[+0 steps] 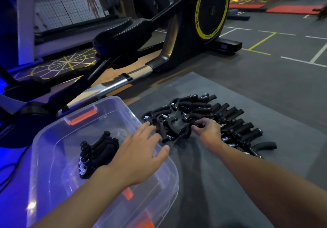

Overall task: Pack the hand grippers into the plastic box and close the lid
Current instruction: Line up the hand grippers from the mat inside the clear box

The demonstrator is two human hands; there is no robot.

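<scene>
Dim gym light with a blue cast from the left

Blue light washes the left edge and tints the plastic box [53,132], with a small white glare spot near its lower left corner; elsewhere the light is soft. Long shadows streak the grey mat [203,183]. The top right corner is smeared by blur, and the wide lens bends the floor lines [261,41].

Hands [208,132] at hand grippers [230,119], plastic box [113,101]
</scene>
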